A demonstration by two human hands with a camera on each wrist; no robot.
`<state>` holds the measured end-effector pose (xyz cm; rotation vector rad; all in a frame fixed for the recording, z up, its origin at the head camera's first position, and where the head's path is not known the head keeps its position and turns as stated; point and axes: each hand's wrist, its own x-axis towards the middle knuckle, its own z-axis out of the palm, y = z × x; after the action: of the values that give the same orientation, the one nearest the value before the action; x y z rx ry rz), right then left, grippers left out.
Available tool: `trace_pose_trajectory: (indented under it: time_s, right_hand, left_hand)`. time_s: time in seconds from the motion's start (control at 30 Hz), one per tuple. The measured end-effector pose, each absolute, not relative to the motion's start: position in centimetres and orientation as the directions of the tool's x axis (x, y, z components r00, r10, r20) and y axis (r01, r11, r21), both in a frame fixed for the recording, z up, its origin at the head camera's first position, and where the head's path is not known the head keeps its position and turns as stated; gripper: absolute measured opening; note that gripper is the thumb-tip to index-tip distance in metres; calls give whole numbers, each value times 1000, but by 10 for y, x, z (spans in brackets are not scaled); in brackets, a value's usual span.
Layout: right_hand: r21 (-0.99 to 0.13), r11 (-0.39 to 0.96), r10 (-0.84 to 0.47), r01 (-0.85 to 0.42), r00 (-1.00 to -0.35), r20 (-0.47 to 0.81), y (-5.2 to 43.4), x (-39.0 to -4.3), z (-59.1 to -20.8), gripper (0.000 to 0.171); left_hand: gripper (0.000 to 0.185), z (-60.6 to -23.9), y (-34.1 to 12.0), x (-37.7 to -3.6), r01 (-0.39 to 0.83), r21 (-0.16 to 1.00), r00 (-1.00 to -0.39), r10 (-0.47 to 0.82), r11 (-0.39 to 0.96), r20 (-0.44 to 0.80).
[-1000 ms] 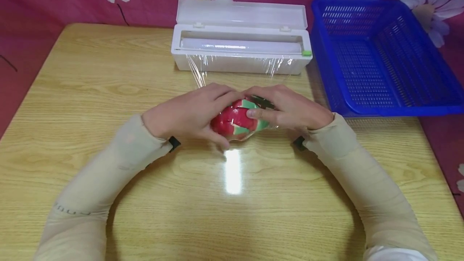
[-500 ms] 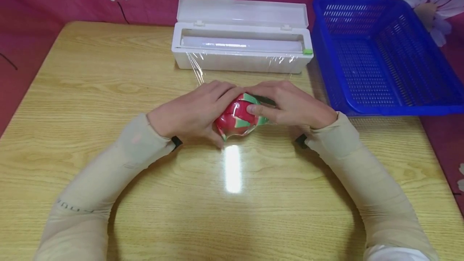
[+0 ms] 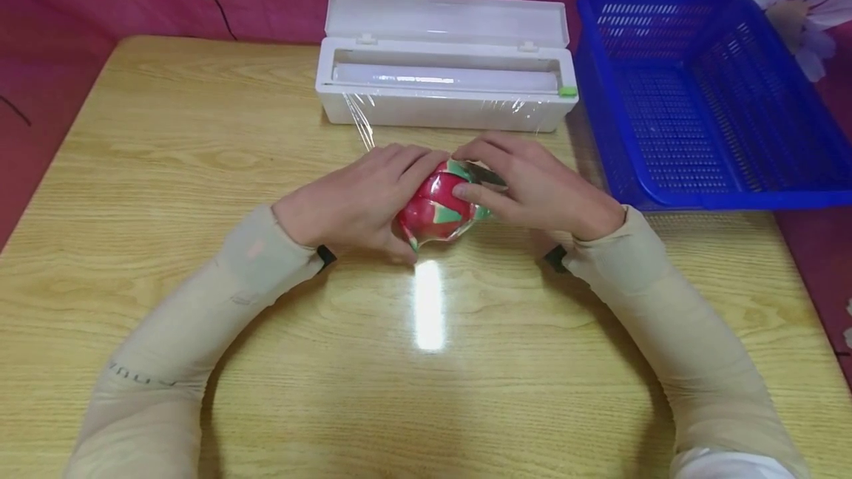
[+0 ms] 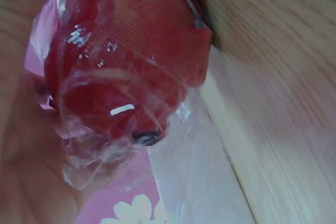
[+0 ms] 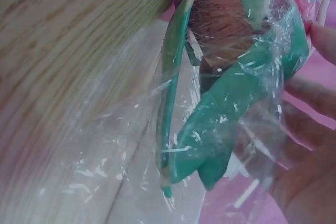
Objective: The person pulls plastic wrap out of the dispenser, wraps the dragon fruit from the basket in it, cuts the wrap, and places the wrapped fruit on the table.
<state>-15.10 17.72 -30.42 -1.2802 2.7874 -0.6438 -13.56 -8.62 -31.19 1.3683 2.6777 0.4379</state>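
A red dragon fruit (image 3: 435, 202) with green scale tips is held between both hands near the middle of the table, wrapped in shiny clear cling film (image 5: 100, 156). My left hand (image 3: 356, 202) curls round its left end, the thumb low on the near side. At the other end my right hand (image 3: 532, 187) grips with its thumb on the near-top face and its fingers behind. Long green scales (image 5: 231, 103) stick out under the film in the right wrist view. In the left wrist view, crumpled film gathers around the fruit's red end (image 4: 121, 66).
Behind the hands stands a white cling film box (image 3: 446, 109), lid up, with a film roll (image 3: 446, 78) inside. Film stretches from its front edge toward the fruit. A green cutter slider (image 3: 567, 92) sits at its right end. A blue basket (image 3: 626, 139) stands at back right.
The dragon fruit has shifted slightly away toward the box and turned a little between the hands. My right fingers have lifted and bent more, while the thumb stays on the fruit.
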Motion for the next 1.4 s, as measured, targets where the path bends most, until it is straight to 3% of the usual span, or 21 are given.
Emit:
trace_pose_trajectory:
  time_s: [0.23, 0.4, 0.63, 0.83, 1.07, 1.4]
  right_hand:
    - [-333, 564, -739, -756, -642, 205, 179, -149, -304, 51]
    - [-333, 540, -765, -773, -615, 189, 180, -151, -305, 76]
    - [-320, 571, -756, -756, -636, 154, 174, -150, -310, 104]
    - [-269, 613, -727, -743, -664, 175, 164, -144, -313, 107]
    - [-229, 694, -671, -683, -728, 139, 155, -139, -316, 108]
    - [-239, 672, -690, -701, -710, 140, 159, -143, -321, 96]
  left_hand:
    - [126, -315, -87, -142, 766, 307, -604, 796, 565, 42]
    - [127, -318, -91, -148, 746, 377, -610, 791, 549, 56]
    - [127, -322, -95, -155, 699, 512, -619, 781, 499, 85]
    - [112, -323, -98, -156, 644, 586, -645, 761, 492, 71]
    - [107, -325, -99, -157, 656, 560, -656, 749, 505, 92]
    - [107, -328, -101, -163, 584, 627, -685, 727, 516, 40]
